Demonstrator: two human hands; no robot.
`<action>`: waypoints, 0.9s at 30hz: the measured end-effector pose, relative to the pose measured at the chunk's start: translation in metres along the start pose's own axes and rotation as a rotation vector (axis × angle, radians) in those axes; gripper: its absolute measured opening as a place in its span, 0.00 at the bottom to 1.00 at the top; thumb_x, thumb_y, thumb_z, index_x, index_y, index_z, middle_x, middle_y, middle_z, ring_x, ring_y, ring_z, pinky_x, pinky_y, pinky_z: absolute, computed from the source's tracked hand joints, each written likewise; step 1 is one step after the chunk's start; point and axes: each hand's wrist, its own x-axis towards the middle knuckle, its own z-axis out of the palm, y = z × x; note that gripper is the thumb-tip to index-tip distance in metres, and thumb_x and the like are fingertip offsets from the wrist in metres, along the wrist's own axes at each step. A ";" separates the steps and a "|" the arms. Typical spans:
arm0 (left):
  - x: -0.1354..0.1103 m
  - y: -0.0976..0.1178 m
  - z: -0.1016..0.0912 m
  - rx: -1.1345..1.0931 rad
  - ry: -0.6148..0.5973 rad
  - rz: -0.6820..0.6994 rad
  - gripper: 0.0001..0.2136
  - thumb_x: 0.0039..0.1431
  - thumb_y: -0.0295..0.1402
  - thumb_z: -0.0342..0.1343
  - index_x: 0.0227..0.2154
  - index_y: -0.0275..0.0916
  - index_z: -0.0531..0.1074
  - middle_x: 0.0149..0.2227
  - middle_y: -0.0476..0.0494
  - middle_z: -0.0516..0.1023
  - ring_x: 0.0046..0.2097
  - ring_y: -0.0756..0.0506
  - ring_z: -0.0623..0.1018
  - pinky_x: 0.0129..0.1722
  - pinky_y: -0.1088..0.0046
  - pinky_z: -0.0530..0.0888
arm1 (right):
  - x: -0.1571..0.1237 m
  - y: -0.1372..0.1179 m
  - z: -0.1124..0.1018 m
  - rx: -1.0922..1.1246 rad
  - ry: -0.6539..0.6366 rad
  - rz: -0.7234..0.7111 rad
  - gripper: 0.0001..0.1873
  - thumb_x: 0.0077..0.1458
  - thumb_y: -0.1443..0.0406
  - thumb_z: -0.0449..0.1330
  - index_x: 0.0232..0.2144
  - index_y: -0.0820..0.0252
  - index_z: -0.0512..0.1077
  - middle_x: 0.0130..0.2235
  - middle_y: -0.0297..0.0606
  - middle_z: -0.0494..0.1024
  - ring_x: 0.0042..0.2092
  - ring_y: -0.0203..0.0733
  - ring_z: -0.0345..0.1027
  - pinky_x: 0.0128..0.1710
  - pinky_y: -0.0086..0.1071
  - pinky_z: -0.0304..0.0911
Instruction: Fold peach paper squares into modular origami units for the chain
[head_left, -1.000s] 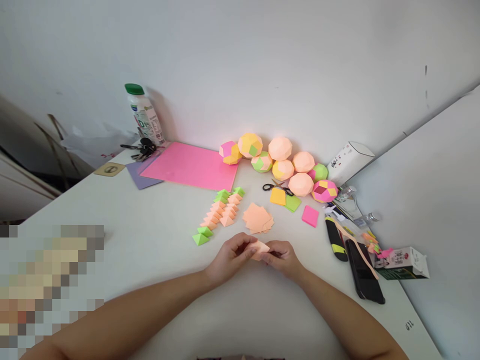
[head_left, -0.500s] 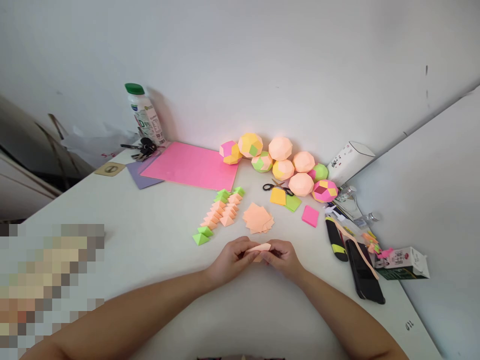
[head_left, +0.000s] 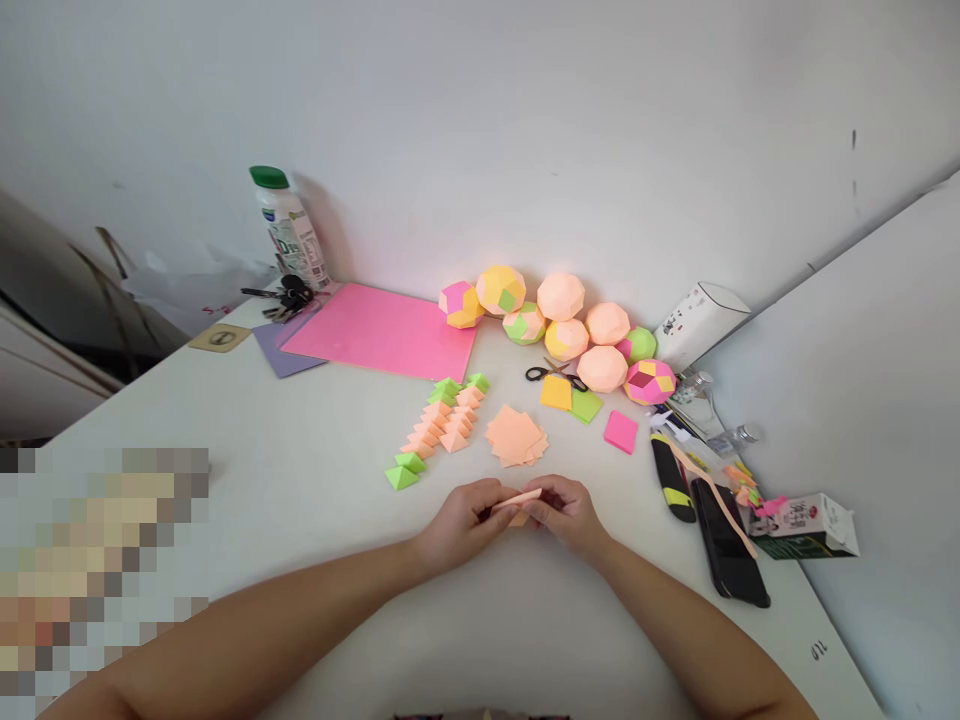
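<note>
Between my two hands is a peach paper piece (head_left: pixel 519 499), partly folded and half covered by fingers. My left hand (head_left: pixel 466 520) pinches its left side, and my right hand (head_left: pixel 568 515) grips the right side with thumb and fingers. Just beyond the hands lies a fanned pile of peach paper squares (head_left: pixel 514 434). Left of that pile stand two rows of small folded paper units (head_left: pixel 429 425), peach with green ones at the ends. Yellow (head_left: pixel 556 392), green (head_left: pixel 586 405) and pink (head_left: pixel 621 431) paper squares rest farther right, near black-handled scissors (head_left: pixel 535 374).
Several faceted paper balls (head_left: pixel 561 298) sit along the wall. A pink sheet (head_left: pixel 382 330), keys (head_left: pixel 289 295) and a green-capped bottle (head_left: pixel 292 235) are at the back left. On the right lie a utility knife (head_left: pixel 672 478), a phone (head_left: pixel 726 545) and a milk carton (head_left: pixel 810 527).
The peach paper piece has tilted and now shows a thinner edge. My fingers have shifted slightly on it, with both hands staying in nearly the same place.
</note>
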 end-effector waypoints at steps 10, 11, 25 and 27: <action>0.000 -0.002 0.001 0.033 -0.035 0.020 0.16 0.62 0.39 0.43 0.30 0.37 0.73 0.23 0.51 0.62 0.28 0.51 0.63 0.30 0.76 0.63 | 0.002 0.000 -0.001 0.060 -0.018 0.005 0.08 0.46 0.61 0.65 0.29 0.61 0.74 0.25 0.32 0.72 0.23 0.32 0.65 0.22 0.27 0.64; 0.000 -0.003 0.001 0.039 -0.034 0.020 0.16 0.62 0.39 0.43 0.30 0.37 0.72 0.23 0.51 0.61 0.28 0.51 0.62 0.30 0.76 0.63 | 0.002 0.000 -0.002 0.059 -0.022 0.002 0.08 0.46 0.61 0.65 0.28 0.61 0.74 0.26 0.33 0.71 0.23 0.32 0.65 0.22 0.27 0.64; 0.001 0.000 0.000 0.045 -0.037 0.022 0.17 0.62 0.41 0.43 0.27 0.36 0.71 0.22 0.52 0.58 0.26 0.52 0.60 0.28 0.76 0.62 | 0.003 -0.001 -0.003 0.051 -0.035 -0.044 0.08 0.48 0.62 0.64 0.26 0.61 0.74 0.26 0.34 0.70 0.23 0.31 0.63 0.22 0.27 0.61; 0.000 -0.001 0.000 0.040 -0.036 0.022 0.17 0.62 0.41 0.43 0.26 0.36 0.70 0.22 0.52 0.58 0.26 0.52 0.60 0.28 0.76 0.61 | 0.003 -0.002 -0.003 0.055 -0.033 -0.044 0.07 0.48 0.62 0.63 0.26 0.61 0.73 0.26 0.33 0.70 0.23 0.31 0.63 0.22 0.27 0.61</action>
